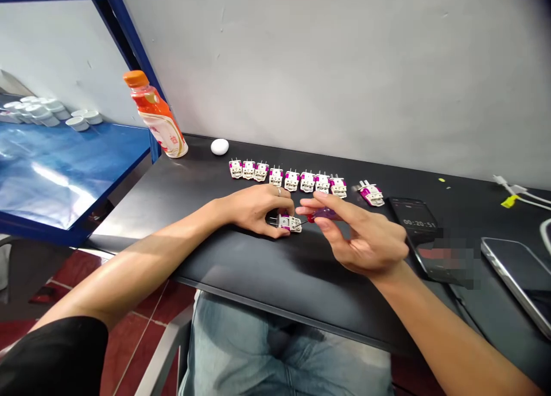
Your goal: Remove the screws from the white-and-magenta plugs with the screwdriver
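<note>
On the black table, my left hand (264,209) pinches a white and purple plug (289,222) between thumb and fingers, its metal pins pointing left. My right hand (365,235) grips a screwdriver (323,213) with a red and purple handle. The thin shaft reaches left to the plug's right end; whether the tip sits in a screw is too small to tell. Behind my hands stands a row of several similar plugs (291,180), pins pointing up. One more plug (371,194) lies apart at the right end of the row.
A drink bottle (157,117) and a white rounded object (219,147) stand at the back left. To the right lie a phone with a running timer (415,221), another phone (520,275) and white cables (523,194). A blue table (77,172) holds white round containers (41,112).
</note>
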The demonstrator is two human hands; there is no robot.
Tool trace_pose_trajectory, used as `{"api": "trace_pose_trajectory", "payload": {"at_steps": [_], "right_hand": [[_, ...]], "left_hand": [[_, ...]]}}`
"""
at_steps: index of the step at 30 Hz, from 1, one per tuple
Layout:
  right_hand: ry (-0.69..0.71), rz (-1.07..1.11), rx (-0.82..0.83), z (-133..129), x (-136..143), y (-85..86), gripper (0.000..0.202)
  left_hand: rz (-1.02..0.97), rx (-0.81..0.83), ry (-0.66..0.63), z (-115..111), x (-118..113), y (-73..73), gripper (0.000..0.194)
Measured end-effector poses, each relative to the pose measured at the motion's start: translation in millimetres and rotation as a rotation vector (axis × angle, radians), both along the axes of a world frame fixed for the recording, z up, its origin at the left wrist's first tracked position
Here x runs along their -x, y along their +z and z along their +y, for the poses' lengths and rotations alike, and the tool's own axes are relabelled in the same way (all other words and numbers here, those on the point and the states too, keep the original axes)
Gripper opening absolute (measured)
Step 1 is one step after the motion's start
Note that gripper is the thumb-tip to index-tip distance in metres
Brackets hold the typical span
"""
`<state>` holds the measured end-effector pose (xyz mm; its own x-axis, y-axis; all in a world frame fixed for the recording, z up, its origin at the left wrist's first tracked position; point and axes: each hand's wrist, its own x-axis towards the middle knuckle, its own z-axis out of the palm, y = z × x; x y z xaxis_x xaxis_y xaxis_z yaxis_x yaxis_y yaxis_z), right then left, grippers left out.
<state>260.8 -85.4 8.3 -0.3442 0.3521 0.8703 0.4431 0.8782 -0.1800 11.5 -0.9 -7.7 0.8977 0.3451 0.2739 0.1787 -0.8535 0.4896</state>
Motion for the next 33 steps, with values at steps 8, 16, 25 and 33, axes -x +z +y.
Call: {"api": "trace_pose_trajectory", "payload": {"at_steps": [8,16,25,33], "right_hand": [[0.042,0.005,-0.035,1.9,-0.9,-1.8,0.075],[0.011,0.045,-0.082,-0.4,-0.7,-3.6,0.074],[-0.054,0.045,-0.081,0.3,6.8,2.4,0.08],[0.076,0.062,0.254,-1.1,0.9,-11.1,0.072]], "left_hand": [[0.011,0.002,-0.001,0.2,-0.5,0.3,0.023],[0.013,-0.025,-0.003,0.5,-0.9,-0.8,0.02],[-0.003,-0.04,-0.02,2.1,-0.2,-3.9,0.022],[-0.091,-0.032,-0.028,2.0,-0.2,-4.9,0.025]]}}
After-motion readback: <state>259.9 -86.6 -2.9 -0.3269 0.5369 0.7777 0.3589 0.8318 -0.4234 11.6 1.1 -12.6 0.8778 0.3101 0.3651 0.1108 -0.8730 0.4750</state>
